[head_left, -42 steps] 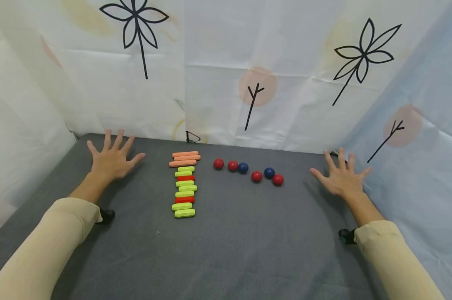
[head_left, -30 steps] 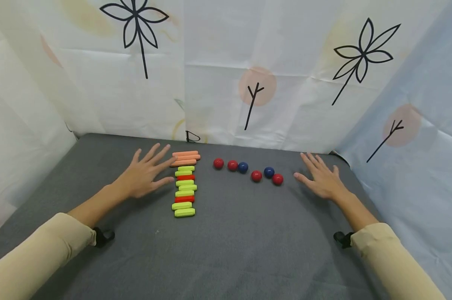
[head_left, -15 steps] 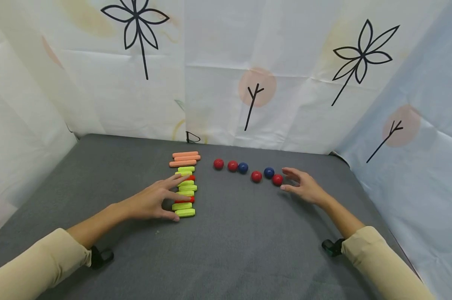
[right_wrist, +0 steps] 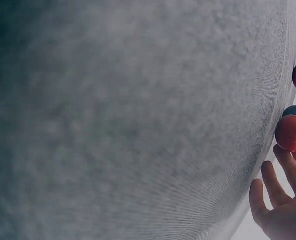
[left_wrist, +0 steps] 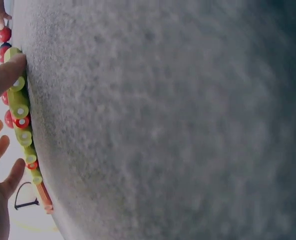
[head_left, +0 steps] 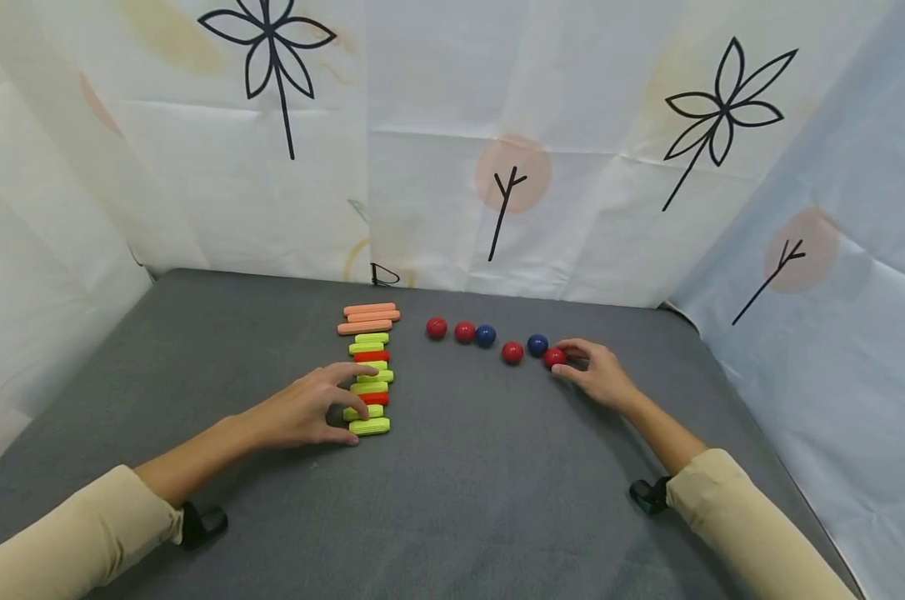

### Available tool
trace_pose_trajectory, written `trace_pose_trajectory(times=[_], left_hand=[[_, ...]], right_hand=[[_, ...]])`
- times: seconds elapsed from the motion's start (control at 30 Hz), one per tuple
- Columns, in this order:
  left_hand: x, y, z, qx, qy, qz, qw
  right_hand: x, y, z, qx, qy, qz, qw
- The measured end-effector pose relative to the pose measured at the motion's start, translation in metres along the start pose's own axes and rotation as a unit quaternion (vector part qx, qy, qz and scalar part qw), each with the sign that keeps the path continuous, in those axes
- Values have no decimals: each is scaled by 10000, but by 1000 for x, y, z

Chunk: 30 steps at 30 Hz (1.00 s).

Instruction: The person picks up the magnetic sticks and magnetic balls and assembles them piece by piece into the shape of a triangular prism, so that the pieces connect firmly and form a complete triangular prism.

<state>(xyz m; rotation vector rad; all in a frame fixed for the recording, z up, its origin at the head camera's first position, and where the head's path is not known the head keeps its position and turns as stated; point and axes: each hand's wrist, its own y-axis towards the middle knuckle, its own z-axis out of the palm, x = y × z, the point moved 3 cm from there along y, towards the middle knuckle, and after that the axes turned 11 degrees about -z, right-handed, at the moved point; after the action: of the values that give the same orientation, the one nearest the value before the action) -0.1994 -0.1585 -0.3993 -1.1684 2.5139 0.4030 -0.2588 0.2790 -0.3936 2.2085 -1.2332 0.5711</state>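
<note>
From my remote seat, I judge that everything turns on the red ball [head_left: 553, 358], which sits on the bench [head_left: 452, 508] just off the left side of the right hand [head_left: 601, 377], between its thumb and a fingertip, which seem to pinch it. Being round, it has no long axis to line up. The left hand [head_left: 321, 408] lies at the left end of the front yellow-green piece [head_left: 370, 427], whose long axis runs side to side; its fingers are parted and loosely bent (I cannot tell whether the thumb touches). Each of the hands is nearer its own thing. The right wrist view gives me a dark line across the red ball; the left wrist view, the pieces' pale-centred round ends, both lost from the head.
</note>
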Motion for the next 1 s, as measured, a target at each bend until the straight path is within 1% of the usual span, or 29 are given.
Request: trace_pose_trajectory(times=[0.17,0.27,0.33,0.4,0.5,0.57,0.7,0.9,1.0], left_hand=[[-9,0,4,-272,-85,367,9989],[-15,2,6,-334,-231,423,9983],[-18,6,6,-354,-393,367,9979],[-22,11,6,-312,-727,251,9965],[-28,21,7,-272,-1302,68,9911],[-31,29,9,-273,-1595,-89,9868],[-38,45,16,-359,-1739,-306,9836],[-46,71,30,-301,-1757,-531,9826],[-50,82,35,-262,-1691,-647,9831]], right_hand=[[0,2,1,27,-223,104,9997],[4,1,0,104,-337,19,9994],[8,-1,-1,195,-380,-62,9991],[12,-4,0,306,-402,-142,9986],[18,-9,5,481,-332,-326,9978],[23,-10,10,560,-265,-490,9969],[35,-11,19,741,-74,-808,9939],[53,-10,32,1132,168,-938,9890],[61,-9,37,1228,227,-1017,9869]])
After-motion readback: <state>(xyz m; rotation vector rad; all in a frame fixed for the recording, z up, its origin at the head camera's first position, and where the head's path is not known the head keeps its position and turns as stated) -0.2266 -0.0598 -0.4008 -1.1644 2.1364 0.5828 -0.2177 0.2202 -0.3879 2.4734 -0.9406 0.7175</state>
